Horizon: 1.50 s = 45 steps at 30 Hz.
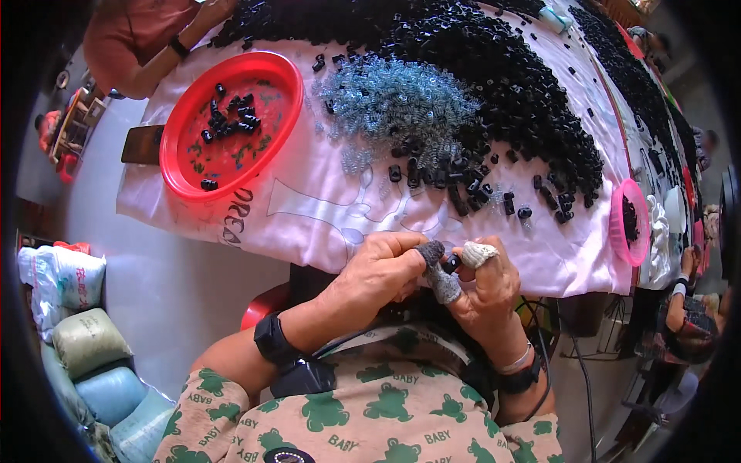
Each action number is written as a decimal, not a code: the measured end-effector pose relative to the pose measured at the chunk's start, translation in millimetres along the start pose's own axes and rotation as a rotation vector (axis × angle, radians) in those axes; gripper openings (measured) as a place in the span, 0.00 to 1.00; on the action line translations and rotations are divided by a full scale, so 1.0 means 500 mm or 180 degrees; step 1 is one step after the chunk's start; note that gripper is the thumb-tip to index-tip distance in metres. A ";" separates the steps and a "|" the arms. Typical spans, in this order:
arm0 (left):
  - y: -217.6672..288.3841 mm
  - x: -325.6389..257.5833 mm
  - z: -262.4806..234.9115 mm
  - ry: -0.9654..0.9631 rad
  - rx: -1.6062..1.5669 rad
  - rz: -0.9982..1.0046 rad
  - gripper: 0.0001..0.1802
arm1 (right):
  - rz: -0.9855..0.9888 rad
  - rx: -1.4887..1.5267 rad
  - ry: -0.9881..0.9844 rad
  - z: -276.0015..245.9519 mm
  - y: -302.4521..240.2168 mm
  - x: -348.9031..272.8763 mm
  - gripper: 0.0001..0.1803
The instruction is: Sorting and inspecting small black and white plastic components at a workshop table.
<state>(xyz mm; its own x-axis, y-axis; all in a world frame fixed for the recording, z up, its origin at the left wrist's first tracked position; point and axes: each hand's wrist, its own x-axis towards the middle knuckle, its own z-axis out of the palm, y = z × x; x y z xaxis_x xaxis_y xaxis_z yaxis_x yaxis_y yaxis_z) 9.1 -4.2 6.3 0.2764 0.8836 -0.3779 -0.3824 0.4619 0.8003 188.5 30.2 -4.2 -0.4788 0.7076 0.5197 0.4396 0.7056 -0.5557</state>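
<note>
At the near table edge, my two hands meet fingertip to fingertip. A small black plastic cylinder [452, 264] is pinched between thumb and forefinger of my right hand [492, 289], which wear pale cloth finger covers. Against it presses my left hand [384, 266], closed, with a dark cover on its thumb; whatever its fingers hold is hidden. Beyond the hands, several black cylinders [457, 201] lie loose in front of a heap of clear bluish coil-like pieces [397, 100]. A large heap of small black parts [513, 96] spreads behind and to the right.
A red basin [176, 179] with several black cylinders stands at the left on the pale pink cloth [297, 251], beside a brown flat case [141, 144]. A pink basket [644, 224] sits at right. Another person's arm [158, 69] is at the far left. Stuffed sacks [91, 343] lie left.
</note>
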 end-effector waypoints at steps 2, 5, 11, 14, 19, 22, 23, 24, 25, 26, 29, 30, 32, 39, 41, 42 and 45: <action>0.002 0.000 -0.003 -0.0082 -0.0097 -0.0097 0.13 | -0.0283 -0.0182 0.0043 -0.003 0.001 0.005 0.17; 0.009 0.001 -0.007 -0.0239 -0.0304 -0.0200 0.14 | -0.0089 -0.0013 -0.0039 -0.009 -0.008 0.008 0.19; 0.003 0.005 -0.016 -0.0478 -0.0934 -0.0530 0.15 | -0.0191 0.0435 0.0239 -0.003 -0.004 0.013 0.24; 0.003 0.003 -0.019 -0.0753 -0.1264 -0.0628 0.16 | -0.0179 0.0428 0.0190 -0.008 -0.009 0.018 0.24; -0.009 0.007 -0.014 -0.0467 -0.1053 -0.0499 0.11 | -0.0344 0.0222 0.0122 -0.020 -0.012 0.023 0.25; 0.009 -0.003 -0.005 -0.0317 -0.0454 -0.0301 0.11 | -0.0429 -0.0044 0.0085 -0.020 -0.008 0.022 0.26; 0.012 -0.004 0.000 -0.0317 -0.0455 -0.0305 0.11 | -0.0441 -0.0165 0.0084 -0.019 -0.006 0.021 0.26; 0.014 -0.006 0.005 -0.0184 -0.0259 -0.0244 0.12 | -0.0438 -0.0172 0.0084 -0.018 -0.004 0.019 0.26; 0.014 -0.007 0.007 -0.0051 -0.0064 -0.0181 0.13 | -0.0394 -0.0171 0.0092 -0.015 0.000 0.016 0.25; 0.011 -0.007 0.008 -0.0062 -0.0069 -0.0181 0.13 | -0.0351 -0.0172 0.0099 -0.012 0.002 0.013 0.25; 0.004 -0.006 0.004 0.0010 -0.0751 -0.0184 0.17 | -0.0022 0.0204 0.0206 -0.008 -0.002 0.011 0.24; -0.001 -0.006 -0.005 -0.0103 -0.0976 -0.0176 0.18 | -0.0039 0.0187 0.0185 -0.009 -0.003 0.008 0.24; -0.004 -0.002 -0.011 -0.0230 -0.1224 -0.0148 0.20 | 0.0260 0.0350 0.0173 -0.012 -0.006 0.004 0.23; 0.017 -0.012 -0.004 -0.0163 -0.0526 -0.0303 0.16 | 0.0117 0.0303 0.0076 0.001 -0.011 0.008 0.22; 0.018 -0.014 -0.002 -0.0207 -0.0346 -0.0279 0.13 | 0.0041 0.0300 0.0051 -0.004 -0.014 0.007 0.23; 0.026 -0.017 -0.001 -0.0203 -0.0241 -0.0299 0.13 | 0.0002 0.0245 0.0037 -0.003 -0.013 0.007 0.24; 0.018 -0.001 -0.003 -0.0161 -0.0528 -0.0017 0.11 | 0.0122 0.0343 0.0085 -0.011 -0.016 0.013 0.26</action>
<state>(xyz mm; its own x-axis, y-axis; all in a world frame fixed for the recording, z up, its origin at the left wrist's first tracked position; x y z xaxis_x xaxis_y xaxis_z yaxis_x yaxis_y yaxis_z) 4.2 -0.5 13.3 0.3211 0.8780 -0.3548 -0.5200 0.4766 0.7088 186.0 29.2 7.2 -0.4422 0.7357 0.5130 0.3722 0.6709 -0.6413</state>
